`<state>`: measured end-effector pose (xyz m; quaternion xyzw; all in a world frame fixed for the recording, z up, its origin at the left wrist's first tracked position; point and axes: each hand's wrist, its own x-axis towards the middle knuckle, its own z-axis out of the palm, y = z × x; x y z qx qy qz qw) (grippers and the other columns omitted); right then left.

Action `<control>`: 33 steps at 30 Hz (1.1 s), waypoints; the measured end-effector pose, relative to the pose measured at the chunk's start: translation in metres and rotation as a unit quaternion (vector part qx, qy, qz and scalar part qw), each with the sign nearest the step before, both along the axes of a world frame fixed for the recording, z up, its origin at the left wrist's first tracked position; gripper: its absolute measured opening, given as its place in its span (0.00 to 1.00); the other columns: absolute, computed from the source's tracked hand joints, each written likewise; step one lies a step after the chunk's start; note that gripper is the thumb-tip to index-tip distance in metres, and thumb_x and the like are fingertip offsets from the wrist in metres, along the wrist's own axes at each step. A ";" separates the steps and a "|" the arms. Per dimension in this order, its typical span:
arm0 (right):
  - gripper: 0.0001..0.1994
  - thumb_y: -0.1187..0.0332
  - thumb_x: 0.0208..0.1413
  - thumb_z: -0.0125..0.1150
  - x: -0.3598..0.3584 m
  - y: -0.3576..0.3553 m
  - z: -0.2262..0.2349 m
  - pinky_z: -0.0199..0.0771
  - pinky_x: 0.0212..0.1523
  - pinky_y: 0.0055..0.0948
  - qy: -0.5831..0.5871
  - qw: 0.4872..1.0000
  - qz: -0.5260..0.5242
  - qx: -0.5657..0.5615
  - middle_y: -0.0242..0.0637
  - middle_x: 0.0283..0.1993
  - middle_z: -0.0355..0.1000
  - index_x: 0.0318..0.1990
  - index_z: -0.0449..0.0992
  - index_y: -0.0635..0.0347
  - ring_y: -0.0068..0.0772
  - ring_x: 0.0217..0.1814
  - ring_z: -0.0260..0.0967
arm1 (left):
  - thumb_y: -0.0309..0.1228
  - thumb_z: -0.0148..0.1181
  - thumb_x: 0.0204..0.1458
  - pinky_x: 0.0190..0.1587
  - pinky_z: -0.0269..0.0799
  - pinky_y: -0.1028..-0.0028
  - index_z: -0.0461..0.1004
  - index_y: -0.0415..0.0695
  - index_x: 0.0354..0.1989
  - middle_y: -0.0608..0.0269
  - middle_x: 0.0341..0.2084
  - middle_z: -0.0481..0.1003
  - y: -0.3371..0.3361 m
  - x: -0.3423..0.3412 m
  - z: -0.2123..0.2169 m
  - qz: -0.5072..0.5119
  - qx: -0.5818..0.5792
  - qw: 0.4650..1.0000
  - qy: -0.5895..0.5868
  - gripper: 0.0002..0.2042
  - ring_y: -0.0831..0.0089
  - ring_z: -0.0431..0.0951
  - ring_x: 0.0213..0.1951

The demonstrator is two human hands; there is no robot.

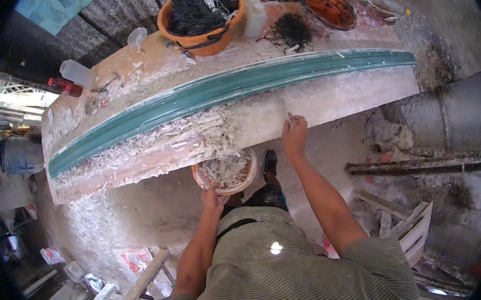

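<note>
My left hand [213, 199] grips the near left rim of a round bucket [254, 176], held against the table's front edge. Broken whitish plaster scraps [228, 169] fill the bucket. In my right hand [295, 134] is a thin, pale, flat-looking tool [286, 108], upright over the table's front part; its exact kind cannot be made out. A long green moulding form [229, 91] runs across the dusty table [328, 96]. More plaster flakes and chips [192, 132] lie heaped between the form and the table edge, left of my right hand.
Along the table's back stand an orange tub [207, 48] of dark fibres, a translucent jug [254, 18], a black fibre clump [291, 31] and an orange-stained basin [328, 7]. A bottle with red [64, 86] lies at the left. Wooden frames [416, 228] flank me; a beam [427, 164] lies right.
</note>
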<state>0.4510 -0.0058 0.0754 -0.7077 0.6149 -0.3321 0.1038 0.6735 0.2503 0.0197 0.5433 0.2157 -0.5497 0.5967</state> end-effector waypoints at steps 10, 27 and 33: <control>0.05 0.74 0.57 0.60 0.064 0.091 -0.029 0.70 0.49 0.47 -0.043 0.965 0.230 0.116 0.52 0.44 0.69 0.35 0.75 0.68 0.55 0.47 0.68 | 0.24 0.57 0.56 0.45 0.82 0.47 0.59 0.46 0.64 0.46 0.56 0.71 -0.004 -0.012 -0.009 -0.006 0.023 1.000 -0.016 0.26 0.48 0.79 0.51; 0.13 0.76 0.51 0.61 0.026 0.094 -0.037 0.73 0.43 0.47 0.077 0.954 0.275 0.091 0.48 0.40 0.74 0.45 0.80 0.64 0.51 0.44 0.72 | 0.23 0.59 0.52 0.47 0.80 0.46 0.63 0.44 0.61 0.50 0.53 0.73 -0.010 -0.033 -0.006 0.013 0.024 0.997 -0.071 0.26 0.49 0.78 0.52; 0.13 0.71 0.55 0.64 -0.006 0.048 0.011 0.75 0.45 0.46 0.000 0.956 0.294 0.005 0.44 0.41 0.75 0.48 0.82 0.60 0.50 0.46 0.73 | 0.22 0.60 0.52 0.48 0.82 0.53 0.65 0.38 0.59 0.48 0.50 0.75 -0.008 -0.036 -0.015 0.059 0.009 0.995 -0.085 0.24 0.50 0.80 0.49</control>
